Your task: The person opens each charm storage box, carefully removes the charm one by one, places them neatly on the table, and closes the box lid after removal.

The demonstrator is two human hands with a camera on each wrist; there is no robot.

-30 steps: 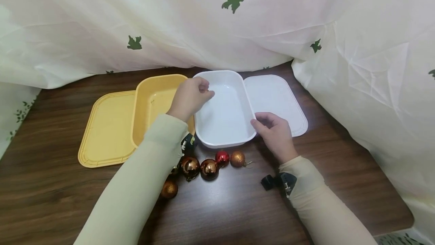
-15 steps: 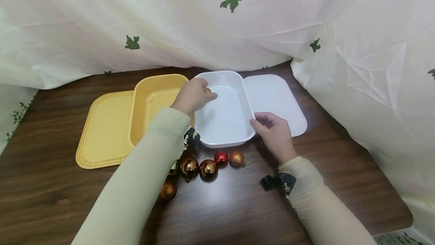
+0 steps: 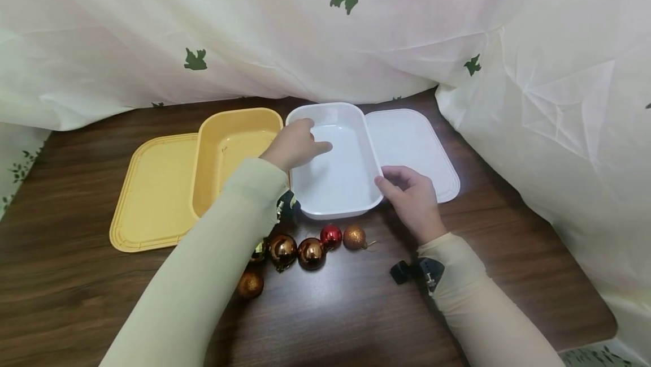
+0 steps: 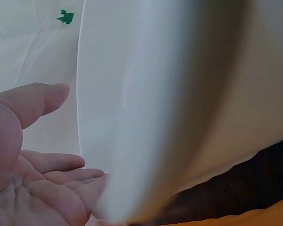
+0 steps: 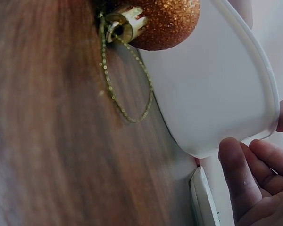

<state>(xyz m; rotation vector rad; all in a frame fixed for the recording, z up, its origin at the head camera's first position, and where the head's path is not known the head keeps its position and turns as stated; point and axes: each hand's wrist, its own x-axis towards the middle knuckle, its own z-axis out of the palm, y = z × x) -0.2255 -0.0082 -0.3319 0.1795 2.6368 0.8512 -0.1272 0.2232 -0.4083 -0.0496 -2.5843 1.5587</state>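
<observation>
My left hand (image 3: 292,145) hovers over the left rim of a white plastic box (image 3: 338,186), thumb and fingers spread apart. In the left wrist view the palm (image 4: 28,197) shows nothing held, and some fingertips pass behind the blurred box rim. A small orange spot shows beside those fingers in the head view; the rest of it is hidden. My right hand (image 3: 414,200) pinches the box's front right rim. Near the box's front lie an orange glitter bauble (image 3: 354,238) with a gold loop, a red bauble (image 3: 331,237) and shiny brown baubles (image 3: 312,254).
A yellow box (image 3: 236,158) stands left of the white one, beside a yellow lid (image 3: 155,191). The white lid (image 3: 412,146) lies to the right. Another glitter bauble (image 3: 251,285) sits beside my left sleeve. Pale curtains (image 3: 264,33) hang behind the brown table (image 3: 356,316).
My left hand has shifted slightly right, and its thumb and fingers have spread. The orange piece seen between them half a second ago is now nearly hidden. My right hand stays on the rim.
</observation>
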